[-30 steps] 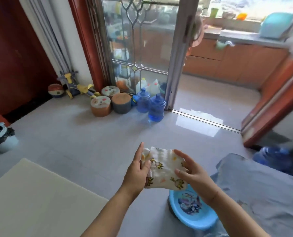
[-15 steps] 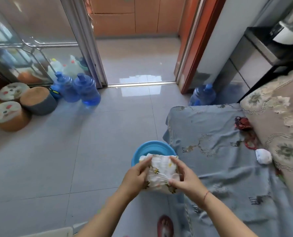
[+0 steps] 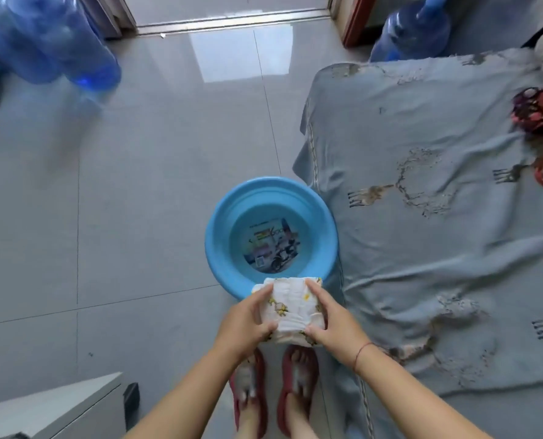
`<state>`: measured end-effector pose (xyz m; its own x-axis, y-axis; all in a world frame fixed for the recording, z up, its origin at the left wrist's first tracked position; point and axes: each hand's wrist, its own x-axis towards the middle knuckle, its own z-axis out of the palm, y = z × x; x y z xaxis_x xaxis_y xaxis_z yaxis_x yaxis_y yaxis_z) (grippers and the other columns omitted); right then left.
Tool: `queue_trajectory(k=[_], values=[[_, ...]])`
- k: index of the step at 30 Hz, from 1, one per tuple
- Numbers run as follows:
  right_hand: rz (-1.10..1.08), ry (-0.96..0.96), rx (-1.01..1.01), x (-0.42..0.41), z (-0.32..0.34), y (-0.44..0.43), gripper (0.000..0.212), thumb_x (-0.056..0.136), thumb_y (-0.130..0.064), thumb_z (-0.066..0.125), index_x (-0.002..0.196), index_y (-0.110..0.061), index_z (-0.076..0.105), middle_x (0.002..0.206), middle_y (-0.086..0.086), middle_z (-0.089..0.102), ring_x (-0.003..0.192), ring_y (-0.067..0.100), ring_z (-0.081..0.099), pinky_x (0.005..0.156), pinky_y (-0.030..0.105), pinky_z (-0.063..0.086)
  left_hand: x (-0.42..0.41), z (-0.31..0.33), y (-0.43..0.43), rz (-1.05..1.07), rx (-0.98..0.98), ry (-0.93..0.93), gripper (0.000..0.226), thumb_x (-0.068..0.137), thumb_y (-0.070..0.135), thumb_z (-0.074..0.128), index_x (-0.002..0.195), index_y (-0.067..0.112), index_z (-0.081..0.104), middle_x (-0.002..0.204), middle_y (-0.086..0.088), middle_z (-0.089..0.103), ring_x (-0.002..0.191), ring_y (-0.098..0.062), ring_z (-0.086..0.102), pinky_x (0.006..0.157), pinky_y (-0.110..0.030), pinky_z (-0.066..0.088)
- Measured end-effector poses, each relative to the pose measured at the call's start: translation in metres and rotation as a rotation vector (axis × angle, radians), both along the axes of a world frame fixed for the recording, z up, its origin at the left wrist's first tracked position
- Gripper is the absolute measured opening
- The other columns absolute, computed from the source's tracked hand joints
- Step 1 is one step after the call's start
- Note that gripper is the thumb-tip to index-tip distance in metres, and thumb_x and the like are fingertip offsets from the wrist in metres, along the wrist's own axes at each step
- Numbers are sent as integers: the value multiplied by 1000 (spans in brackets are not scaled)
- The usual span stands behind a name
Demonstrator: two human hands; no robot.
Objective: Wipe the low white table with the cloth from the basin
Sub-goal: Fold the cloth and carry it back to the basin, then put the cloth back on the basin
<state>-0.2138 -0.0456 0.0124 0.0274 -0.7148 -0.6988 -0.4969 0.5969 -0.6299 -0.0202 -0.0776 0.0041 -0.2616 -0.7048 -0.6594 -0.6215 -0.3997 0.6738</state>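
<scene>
Cloth (image 3: pixel 290 308), folded, soft and likely damp, sits gripped at both ends between my left hand (image 3: pixel 246 321) and right hand (image 3: pixel 333 321), basin (image 3: pixel 219 248) just beyond.

Cloth (image 3: pixel 290 307) white, yellow prints; basin (image 3: pixel 229 248) blue; bedspread (image 3: pixel 438 223) grey-blue; slippers (image 3: pixel 295 369) red.

The view now tips straight down. The whole basin (image 3: pixel 214 248), red slippers (image 3: pixel 287 365) and a table (image 3: pixel 58 403) corner show. The cloth (image 3: pixel 292 308) sits lower.

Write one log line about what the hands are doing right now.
left hand: grips cloth | right hand: grips cloth | cloth: folded, above near rim of basin | basin: on floor
</scene>
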Motion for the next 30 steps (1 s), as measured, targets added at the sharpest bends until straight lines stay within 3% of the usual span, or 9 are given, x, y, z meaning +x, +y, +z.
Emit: queue_trajectory(k=[3,8,11,14,17,21,23,26,30], values=[[36,83,22,5,-64,7,79,81,-4,57,147,-35,25,139,-3,51,117,13,54,94,21,41,-2,-64,5,-56,-33,-83,75,78,13,76,143,25,40,142,7,48,129,-8,44,88,0,24],[90,199,-105,10,-141,18,85,82,-4,63,148,-36,20,150,-10,34,129,15,45,103,28,38,-8,-142,20,-67,-148,-155,79,79,12,74,146,26,35,145,6,46,130,-14,45,91,-10,28],[129,331,-195,12,-164,18,86,79,-6,66,147,-36,22,155,-9,21,121,25,52,89,38,50,-11,-162,27,-61,-254,-168,82,78,12,75,146,25,33,146,3,45,129,-17,45,94,-17,31],[167,413,-252,11,-177,17,75,78,-9,68,143,-29,36,155,-3,19,108,32,57,78,41,53,-10,-167,30,-129,-359,-270,76,77,19,76,143,25,40,131,-8,52,109,-30,56,85,-36,43],[181,485,-309,4,-181,13,58,75,-14,72,130,-24,55,145,7,34,103,36,57,81,43,50,-7,-169,29,-231,-574,-502,63,63,29,85,122,26,62,108,-12,54,88,-33,56,70,-39,45],[229,578,-407,0,-181,8,51,65,-9,76,112,-24,67,132,15,47,106,38,51,88,46,41,-1,-176,23,-303,-711,-539,47,56,31,88,100,24,71,120,-10,62,110,-36,58,90,-41,29],[269,614,-446,0,-181,8,50,61,-9,79,108,-23,69,135,14,49,111,38,48,90,46,35,1,-180,19,-362,-764,-460,44,59,29,88,98,17,72,111,-5,69,112,-34,61,102,-45,32],[323,637,-544,-1,-181,8,53,58,-12,81,109,-20,69,143,9,46,126,36,45,100,49,25,3,-181,16,-406,-783,-427,46,60,28,88,99,11,72,104,-5,72,109,-34,63,101,-59,38],[445,569,-631,0,-180,6,72,57,-25,87,123,-18,62,137,5,53,128,28,48,108,49,17,1,-180,17,-449,-743,-377,56,64,33,85,112,9,68,119,-6,67,116,-32,59,103,-59,36]])
